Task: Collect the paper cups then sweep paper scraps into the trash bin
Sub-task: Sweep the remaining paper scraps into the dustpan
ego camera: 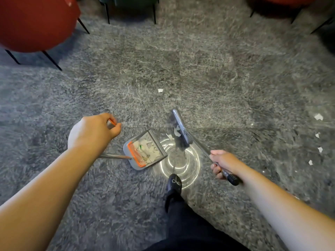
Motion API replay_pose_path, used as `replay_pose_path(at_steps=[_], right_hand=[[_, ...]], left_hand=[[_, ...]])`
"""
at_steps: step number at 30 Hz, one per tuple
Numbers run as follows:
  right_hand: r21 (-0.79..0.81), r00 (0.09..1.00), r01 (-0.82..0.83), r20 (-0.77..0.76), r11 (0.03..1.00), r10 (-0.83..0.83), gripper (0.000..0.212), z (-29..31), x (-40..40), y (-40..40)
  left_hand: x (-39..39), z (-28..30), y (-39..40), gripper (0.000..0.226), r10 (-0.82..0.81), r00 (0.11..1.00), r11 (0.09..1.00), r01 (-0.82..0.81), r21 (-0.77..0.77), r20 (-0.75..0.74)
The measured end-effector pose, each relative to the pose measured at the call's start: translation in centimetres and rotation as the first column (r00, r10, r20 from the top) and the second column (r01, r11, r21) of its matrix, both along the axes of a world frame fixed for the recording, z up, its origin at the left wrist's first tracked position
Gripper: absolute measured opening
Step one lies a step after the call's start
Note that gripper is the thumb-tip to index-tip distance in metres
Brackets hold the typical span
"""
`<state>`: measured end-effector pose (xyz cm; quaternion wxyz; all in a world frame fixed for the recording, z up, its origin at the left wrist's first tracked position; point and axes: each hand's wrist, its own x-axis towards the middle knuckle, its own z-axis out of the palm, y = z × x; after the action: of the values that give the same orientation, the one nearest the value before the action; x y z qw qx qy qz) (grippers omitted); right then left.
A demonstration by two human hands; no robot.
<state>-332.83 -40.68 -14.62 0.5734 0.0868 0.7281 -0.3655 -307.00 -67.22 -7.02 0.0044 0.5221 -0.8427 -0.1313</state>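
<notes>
two bare forearms reach out from the bottom of the head view, well apart, with a dark trouser leg and black shoe between them. left hand is curled tight round the top of the dustpan handle, of which an orange bit shows between the fingers and the thumb. that thin handle comes out from under the wrist and runs to the grey dustpan, which sits on the grey stone floor with its orange comb edge near the handle and a heap of white paper scraps inside. right hand is wrapped round the broom handle, just above its black end grip. the broom head is blurred, just right of the dustpan's open mouth, with a couple of scraps against it. more loose scraps lie off to the right, and one farther ahead. red chairs stand at the far edge.
</notes>
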Motion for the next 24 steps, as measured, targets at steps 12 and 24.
replay_pose_path(at_steps=[12,24], right_hand=[[0.072,0.996,-0.076,-0.046,0.995,0.079,0.03,-1.1,-9.4,-12.1],[0.186,0.97,-0.239,0.083,0.953,0.227,0.017,-3.0,-2.4,-15.0]], left_hand=[[-10.2,-0.8,-9.8,0.018,-0.076,0.991,0.995,0.068,0.075,0.108],[-11.0,-1.9,-12.8,0.026,-0.17,0.983,0.985,0.168,0.031,0.073]])
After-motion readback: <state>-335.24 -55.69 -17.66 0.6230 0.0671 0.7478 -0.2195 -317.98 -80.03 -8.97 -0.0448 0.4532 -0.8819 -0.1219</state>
